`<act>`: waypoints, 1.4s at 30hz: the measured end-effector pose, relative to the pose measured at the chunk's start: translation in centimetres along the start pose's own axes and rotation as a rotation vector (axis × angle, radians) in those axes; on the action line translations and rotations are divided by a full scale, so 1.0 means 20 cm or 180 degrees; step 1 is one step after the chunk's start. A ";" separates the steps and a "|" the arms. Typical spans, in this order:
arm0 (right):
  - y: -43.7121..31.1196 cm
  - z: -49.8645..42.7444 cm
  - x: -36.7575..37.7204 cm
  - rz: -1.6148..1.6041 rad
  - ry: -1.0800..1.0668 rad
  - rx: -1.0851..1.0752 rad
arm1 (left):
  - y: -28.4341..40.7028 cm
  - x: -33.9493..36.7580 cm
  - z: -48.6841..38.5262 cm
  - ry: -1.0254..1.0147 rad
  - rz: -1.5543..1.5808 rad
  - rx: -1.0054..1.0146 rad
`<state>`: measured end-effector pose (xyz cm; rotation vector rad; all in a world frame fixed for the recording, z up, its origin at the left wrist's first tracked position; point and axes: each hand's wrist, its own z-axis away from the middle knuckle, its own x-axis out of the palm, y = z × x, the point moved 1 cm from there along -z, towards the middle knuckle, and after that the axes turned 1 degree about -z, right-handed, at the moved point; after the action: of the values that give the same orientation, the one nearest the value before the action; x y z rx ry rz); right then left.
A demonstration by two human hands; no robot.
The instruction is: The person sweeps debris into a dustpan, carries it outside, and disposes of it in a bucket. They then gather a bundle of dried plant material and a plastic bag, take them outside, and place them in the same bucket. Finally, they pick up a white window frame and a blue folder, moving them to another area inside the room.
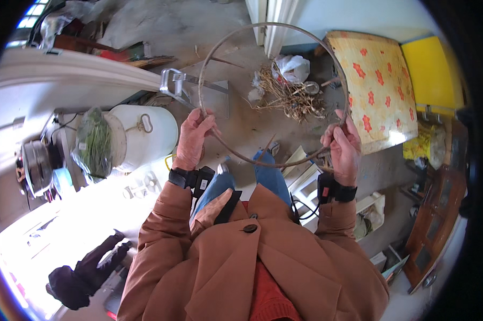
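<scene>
A thin, rusty metal ring [266, 24] with several inward-pointing prongs, seemingly a pot-stand ring, is held up in front of me. My left hand [194, 138] pinches its near left side between thumb and fingers. On the near right side, my right hand [343, 146] grips the rim the same way. One prong [227, 62] points in from the far left and another [266, 147] rises from the near edge. Through the ring, a heap of dry stalks [285, 100] and a white plastic bag [292, 69] show on the floor.
A metal-framed object [177, 86] stands beyond my left hand. Farther left are a large white plastic drum [155, 130] and bagged green vegetables [93, 146]. A flower-patterned board [379, 88] leans at the right, near a wooden cabinet [438, 212]. A person in dark clothing [75, 281] is at lower left.
</scene>
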<state>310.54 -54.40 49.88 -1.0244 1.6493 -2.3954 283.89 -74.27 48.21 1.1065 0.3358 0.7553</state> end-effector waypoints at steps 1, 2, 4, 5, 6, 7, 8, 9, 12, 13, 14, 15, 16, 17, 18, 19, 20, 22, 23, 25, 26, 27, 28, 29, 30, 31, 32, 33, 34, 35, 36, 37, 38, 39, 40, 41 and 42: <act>0.00 0.05 0.03 -0.0029 -0.0041 -0.0071 | 0.01 -0.03 0.05 -0.0020 0.0039 0.0048; 0.00 0.11 0.05 -0.0065 -0.0077 -0.0140 | 0.03 -0.06 0.11 -0.0044 0.0070 0.0094; 0.01 0.22 0.11 0.0036 -0.0155 -0.0218 | 0.03 -0.13 0.22 -0.0114 0.0154 0.0174; 0.02 0.28 0.14 0.0037 -0.0205 -0.0267 | 0.04 -0.17 0.28 -0.0144 0.0171 0.0184; 0.03 0.35 0.17 0.0038 -0.0202 -0.0314 | 0.03 -0.21 0.34 -0.0206 0.0205 0.0279; 0.05 0.42 0.21 0.0028 -0.0274 -0.0386 | 0.03 -0.26 0.41 -0.0249 0.0218 0.0329; 0.06 0.50 0.25 0.0070 -0.0285 -0.0398 | 0.01 -0.32 0.48 -0.0300 0.0243 0.0380; 0.08 0.58 0.29 0.0098 -0.0291 -0.0413 | 0.00 -0.37 0.54 -0.0310 0.0350 0.0415; 0.12 0.79 0.41 0.0207 -0.0319 -0.0328 | -0.05 -0.55 0.75 -0.0253 0.0510 0.0458; 0.14 0.87 0.45 0.0230 -0.0346 -0.0298 | -0.06 -0.60 0.81 -0.0306 0.0631 0.0494; 0.15 0.93 0.48 0.0257 -0.0395 -0.0253 | -0.09 -0.65 0.88 -0.0335 0.0610 0.0454; 0.17 0.98 0.50 0.0444 -0.0460 -0.0252 | -0.11 -0.69 0.94 -0.0259 0.0646 0.0419; 0.19 1.03 0.53 0.0514 -0.0637 -0.0206 | -0.14 -0.72 1.00 -0.0201 0.0685 0.0424; 0.20 1.07 0.54 0.0527 -0.0693 -0.0149 | -0.17 -0.75 1.06 -0.0145 0.0793 0.0465; 0.23 1.10 0.56 0.0539 -0.0742 -0.0102 | -0.20 -0.79 1.11 -0.0113 0.0891 0.0541; 0.25 1.14 0.56 0.0547 -0.0627 -0.0034 | -0.23 -0.82 1.17 -0.0071 0.0802 0.0445; 0.27 1.18 0.56 0.0551 -0.0521 0.0031 | -0.26 -0.84 1.22 -0.0004 0.0830 0.0451; 0.31 1.23 0.56 0.0667 -0.0800 0.0160 | -0.33 -0.87 1.34 0.0116 0.0910 0.0468; 0.33 1.25 0.55 0.0699 -0.0821 0.0227 | -0.36 -0.89 1.41 0.0217 0.0853 0.0447; 0.38 1.30 0.54 0.0698 -0.0876 0.0379 | -0.42 -0.91 1.52 0.0417 0.0723 0.0406; 0.40 1.31 0.53 0.0729 -0.0895 0.0429 | -0.44 -0.92 1.58 0.0502 0.0728 0.0436; 0.42 1.33 0.53 0.0718 -0.0936 0.0477 | -0.47 -0.92 1.63 0.0584 0.0709 0.0461; 0.44 1.34 0.52 0.0699 -0.0970 0.0523 | -0.49 -0.92 1.68 0.0657 0.0686 0.0485; 0.46 1.36 0.51 0.0736 -0.0974 0.0572 | -0.51 -0.92 1.73 0.0734 0.0615 0.0436; 0.48 1.38 0.51 0.0697 -0.0964 0.0647 | -0.54 -0.92 1.78 0.0834 0.0645 0.0417; 0.50 1.40 0.51 0.0728 -0.1042 0.0680 | -0.56 -0.93 1.83 0.0921 0.0661 0.0403; 0.52 1.42 0.51 0.0758 -0.1150 0.0711 | -0.59 -0.93 1.87 0.0986 0.0685 0.0376; 0.52 1.44 0.51 0.0780 -0.1117 0.0773 | -0.61 -0.93 1.91 0.1048 0.0805 0.0338; 0.53 1.46 0.52 0.0784 -0.1151 0.0819 | -0.63 -0.94 1.95 0.1067 0.0822 0.0368; 0.53 1.48 0.53 0.0802 -0.1192 0.0872 | -0.65 -0.94 1.99 0.1108 0.0837 0.0344; 0.54 1.50 0.54 0.0830 -0.1253 0.0873 | -0.67 -0.95 2.04 0.1153 0.0863 0.0316; 0.53 1.53 0.56 0.0865 -0.1303 0.0868 | -0.68 -0.95 2.08 0.1225 0.0897 0.0323; 0.52 1.55 0.57 0.0900 -0.1335 0.0847 | -0.69 -0.95 2.11 0.1236 0.0922 0.0340; 0.52 1.58 0.58 0.0932 -0.1257 0.0888 | -0.71 -0.96 2.15 0.1238 0.0941 0.0372; 0.51 1.61 0.60 0.1031 -0.1271 0.0856 | -0.72 -0.97 2.18 0.1262 0.0944 0.0358; 0.51 1.64 0.62 0.1082 -0.1315 0.0828 | -0.73 -0.99 2.22 0.1272 0.0976 0.0412; 0.52 1.67 0.64 0.1123 -0.1339 0.0790 | -0.74 -1.01 2.24 0.1275 0.0989 0.0427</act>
<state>315.75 -91.07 54.24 -1.0058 1.2322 -1.9322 301.85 -122.26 51.94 1.1439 0.5660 1.2512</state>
